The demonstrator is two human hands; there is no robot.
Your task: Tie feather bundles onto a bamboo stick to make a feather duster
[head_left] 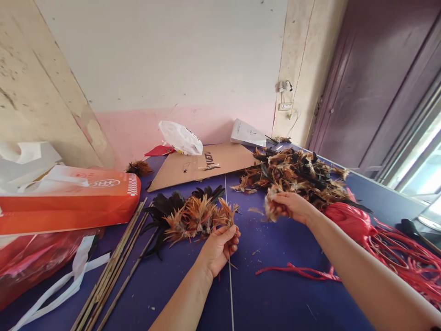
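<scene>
My left hand (220, 248) is closed, thumb against fingers, on the near right end of a feather bunch (196, 214). Black feathers make up the left of this bunch and orange-brown ones the right; a thin pale end pokes out below my fingers. My right hand (292, 206) pinches a fluffy tuft of feathers (272, 207) just above the table, at the near edge of a big feather pile (299, 174). Whether that tuft is apart from the pile is hard to tell. Several thin sticks (115, 264) lie left of the bunch.
Red plastic twine (349, 223) lies tangled at the right, one strand crossing the blue table (275, 303). Flat cardboard (210, 163), a white plastic bag (181, 138) and a white box (248, 133) are at the back. An orange bag (69, 202) stands on the left.
</scene>
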